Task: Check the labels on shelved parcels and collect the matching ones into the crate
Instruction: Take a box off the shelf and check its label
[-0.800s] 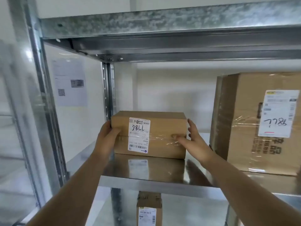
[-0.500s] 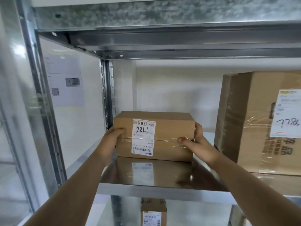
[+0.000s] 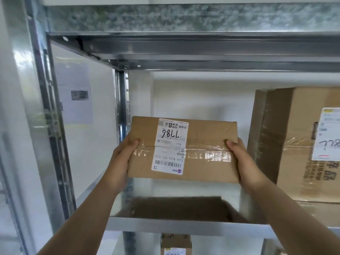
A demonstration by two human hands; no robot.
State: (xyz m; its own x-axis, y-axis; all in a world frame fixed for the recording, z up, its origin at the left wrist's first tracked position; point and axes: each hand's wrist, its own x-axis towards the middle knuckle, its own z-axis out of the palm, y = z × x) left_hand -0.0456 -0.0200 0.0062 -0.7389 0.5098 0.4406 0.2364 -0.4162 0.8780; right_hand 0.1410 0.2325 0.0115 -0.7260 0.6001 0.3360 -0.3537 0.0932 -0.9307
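Both hands are closed on the ends of a brown cardboard parcel [image 3: 206, 159]: the left hand [image 3: 122, 157] is wrapped round its left end and the right hand [image 3: 244, 162] round its right end. Each thumb is laid over the front face beside the band of clear tape, while the remaining fingers are hidden behind the cardboard. Both forearms are stretched up and forward from the lower corners of the view, converging slightly, with the wrists kept roughly straight. The parcel is held in the air above the shelf [image 3: 184, 227], clear of its metal deck, roughly level and with its front face turned to the camera; a dark reflection of it is seen on the deck beneath. A white label [image 3: 170, 146] is stuck upside down on that face, with handwritten digits that read 7786 once turned and a barcode near its lower edge. At the right end of the shelf a larger box [image 3: 294, 144] is stood, bound with clear tape and bearing its own label with inverted digits, partly cut off by the frame edge. Below the shelf a small box [image 3: 175, 243] is partly seen. At the shelf's left end a galvanised upright [image 3: 53, 126] is fixed, and above the shelf a metal beam [image 3: 184, 50] is run across.
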